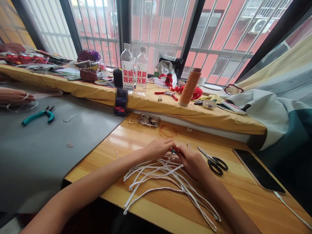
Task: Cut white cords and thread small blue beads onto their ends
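My left hand (158, 149) and my right hand (191, 160) meet over the wooden table (243, 198), fingertips pinched together on a small teal piece and the ends of several white cords (168, 175). The cords fan out toward me across the wood. Both hands are closed in a pinch. Black-handled scissors (214, 161) lie just right of my right hand. A coil of thin orange wire (167, 131) rests beyond my hands.
A clear bead box (148, 119), a phone (258, 169) with a white cable, an orange thread cone (188, 87), two water bottles (134, 70) on the yellow-draped sill. Teal pliers (39, 116) lie on the grey mat. Another person's hand (14, 96) is at far left.
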Demonstrator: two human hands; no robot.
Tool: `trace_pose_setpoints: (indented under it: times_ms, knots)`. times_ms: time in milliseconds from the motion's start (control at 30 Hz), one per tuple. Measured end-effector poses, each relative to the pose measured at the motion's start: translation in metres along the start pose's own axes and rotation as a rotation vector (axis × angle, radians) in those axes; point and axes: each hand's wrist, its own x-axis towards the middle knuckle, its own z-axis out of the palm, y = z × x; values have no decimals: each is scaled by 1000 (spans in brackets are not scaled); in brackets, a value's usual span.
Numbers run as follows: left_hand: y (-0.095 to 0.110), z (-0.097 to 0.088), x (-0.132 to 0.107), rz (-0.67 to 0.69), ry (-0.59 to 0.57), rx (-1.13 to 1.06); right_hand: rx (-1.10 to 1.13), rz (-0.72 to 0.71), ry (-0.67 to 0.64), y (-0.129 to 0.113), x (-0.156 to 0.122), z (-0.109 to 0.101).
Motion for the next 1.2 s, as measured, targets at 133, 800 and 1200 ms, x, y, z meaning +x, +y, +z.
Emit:
trace_pose_setpoints:
  times_ms: [133,800,1200]
  knots:
    - [7,-13,0,101,3,189,35,-59,51,-3,-1,-4]
    - [6,-27,6,338,-19,509,-335,-238,-42,9,6,-11]
    - [6,-23,4,228,10,394,-363,-236,14,11,4,-9]
